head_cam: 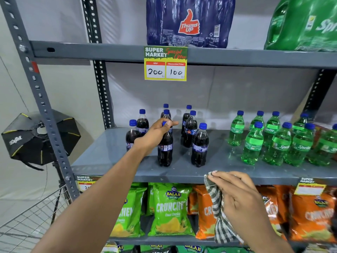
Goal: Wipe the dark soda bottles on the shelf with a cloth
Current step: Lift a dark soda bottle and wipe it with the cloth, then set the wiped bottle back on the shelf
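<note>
Dark cola bottles with blue caps (199,145) stand in a loose cluster on the left part of the grey metal shelf (182,172), all upright, some in front and some tucked behind. And the left hand (155,136) is right in among them, fingers and thumb wrapped over the cap and neck of the front dark plastic bottle (165,152), which stands on the shelf near its front edge. Its neighbour to the right stands just beside it, untouched. Down below, in front of the shelf lip, the right hand (237,196) is bunched around a grey-and-white checked cloth (217,207), the fabric hanging down from the curled fingers, well apart from the bottles. Off to the right on the same shelf, green soda bottles with blue caps (277,141) crowd together. A yellow price card (165,63) hangs from the shelf above, and green and orange snack bags (169,210) fill the shelf beneath.
</note>
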A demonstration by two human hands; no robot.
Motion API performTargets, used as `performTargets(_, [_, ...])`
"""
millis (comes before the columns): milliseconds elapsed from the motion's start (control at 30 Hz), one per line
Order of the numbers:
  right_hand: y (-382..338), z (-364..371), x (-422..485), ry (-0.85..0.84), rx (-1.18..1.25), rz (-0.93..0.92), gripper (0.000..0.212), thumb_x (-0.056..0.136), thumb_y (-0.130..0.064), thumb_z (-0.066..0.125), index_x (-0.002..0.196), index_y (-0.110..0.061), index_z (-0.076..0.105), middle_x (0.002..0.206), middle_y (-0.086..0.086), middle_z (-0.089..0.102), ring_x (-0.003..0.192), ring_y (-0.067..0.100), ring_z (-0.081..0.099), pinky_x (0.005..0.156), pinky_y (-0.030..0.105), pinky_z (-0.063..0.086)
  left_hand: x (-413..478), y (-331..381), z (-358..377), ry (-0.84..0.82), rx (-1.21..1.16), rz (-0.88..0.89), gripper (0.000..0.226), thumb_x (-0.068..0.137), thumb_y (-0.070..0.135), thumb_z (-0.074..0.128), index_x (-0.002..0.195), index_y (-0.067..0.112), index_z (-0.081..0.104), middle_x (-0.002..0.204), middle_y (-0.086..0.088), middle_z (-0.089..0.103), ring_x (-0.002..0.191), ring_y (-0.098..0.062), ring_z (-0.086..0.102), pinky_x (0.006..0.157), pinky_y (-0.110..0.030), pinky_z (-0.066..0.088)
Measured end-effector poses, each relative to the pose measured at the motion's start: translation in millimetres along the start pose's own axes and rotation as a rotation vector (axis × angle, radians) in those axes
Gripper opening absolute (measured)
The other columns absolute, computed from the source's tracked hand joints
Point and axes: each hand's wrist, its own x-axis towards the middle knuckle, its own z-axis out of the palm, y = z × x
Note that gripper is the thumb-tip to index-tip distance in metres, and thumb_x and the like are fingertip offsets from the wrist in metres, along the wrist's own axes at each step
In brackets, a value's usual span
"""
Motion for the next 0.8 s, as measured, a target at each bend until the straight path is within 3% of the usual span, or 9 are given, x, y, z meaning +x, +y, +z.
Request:
performTargets(133, [1.6,2.9,0.9,-0.002,0.021,0.002,0.064,0.071,0.022,0.070,0.116,-0.024,0.075,0.122,-0.030,0.060,0.109,0.007,0.051,0.095,0.021,0.044,0.7,0.0,0.7,0.001,0.039,-0.011,0.019,0.109,0.035,0.044,0.101,0.029,0.061,0.139,0.009,0.064,0.139,-0.017,0.044,0.117,-0.057,0.030])
performTargets(300, [1.7,7.2,2.8,-0.015,0.028,-0.003,0.066,0.072,0.021,0.070,0.117,-0.027,0.074,0.126,-0.034,0.054,0.114,0.003,0.049,0.098,0.016,0.042,-0.8,-0.5,1.2,0.009,0.077,0.018,0.021,0.107,0.035,0.047,0.114,0.020,0.061,0.128,0.019,0.067,0.130,-0.010,0.048,0.117,-0.046,0.029])
performTargets(433, [5.8,8.0,3.0,-0.008,0.027,-0.012,0.068,0.070,0.024,0.068,0.116,-0.025,0.074,0.125,-0.034,0.056,0.115,0.002,0.047,0.098,0.012,0.039,-8.0,8.4,2.6,0.078,0.071,0.088,0.021,0.100,0.037,0.060,0.119,0.027,0.062,0.125,0.006,0.066,0.116,-0.011,0.060,0.111,-0.050,0.043])
performTargets(500, [7.8,7.6,2.8,-0.004,0.021,-0.011,0.067,0.070,0.024,0.068,0.116,-0.025,0.075,0.121,-0.034,0.059,0.114,0.002,0.047,0.099,0.010,0.037,-11.9,21.8,5.6,0.127,0.089,0.168,0.031,0.095,0.047,0.064,0.124,0.037,0.060,0.128,0.017,0.062,0.117,-0.001,0.056,0.104,-0.039,0.048])
performTargets(567, [9.9,7.4,2.4,0.003,0.014,-0.007,0.066,0.069,0.025,0.070,0.115,-0.022,0.075,0.118,-0.031,0.061,0.111,0.003,0.048,0.100,0.009,0.037,-16.5,42.1,13.1,0.163,0.144,0.260,0.034,0.088,0.061,0.062,0.121,0.056,0.057,0.125,0.038,0.055,0.120,0.015,0.045,0.095,-0.020,0.041])
performTargets(633, [12.1,7.0,1.4,0.010,0.015,0.001,0.064,0.069,0.024,0.071,0.114,-0.021,0.076,0.117,-0.028,0.062,0.109,0.007,0.050,0.100,0.009,0.037,-18.3,59.4,28.3,0.164,0.183,0.346,0.033,0.088,0.061,0.061,0.120,0.059,0.055,0.123,0.047,0.054,0.121,0.020,0.041,0.093,-0.013,0.035])
performTargets(733, [14.2,4.9,-0.4,0.020,0.030,-0.001,0.065,0.070,0.025,0.069,0.115,-0.022,0.075,0.123,-0.037,0.053,0.111,0.005,0.049,0.102,0.008,0.035,-13.9,66.4,60.0,0.124,0.236,0.429,0.038,0.090,0.056,0.060,0.126,0.044,0.057,0.133,0.027,0.058,0.126,0.004,0.050,0.102,-0.018,0.036])
performTargets(800, [16.2,2.9,-1.8,0.029,0.036,-0.017,0.061,0.074,0.022,0.066,0.116,-0.022,0.074,0.122,-0.037,0.053,0.113,0.000,0.046,0.102,0.008,0.034,-6.5,60.0,78.6,0.063,0.237,0.376,0.049,0.088,0.058,0.059,0.132,0.036,0.055,0.137,0.016,0.056,0.130,-0.003,0.048,0.106,-0.023,0.037])
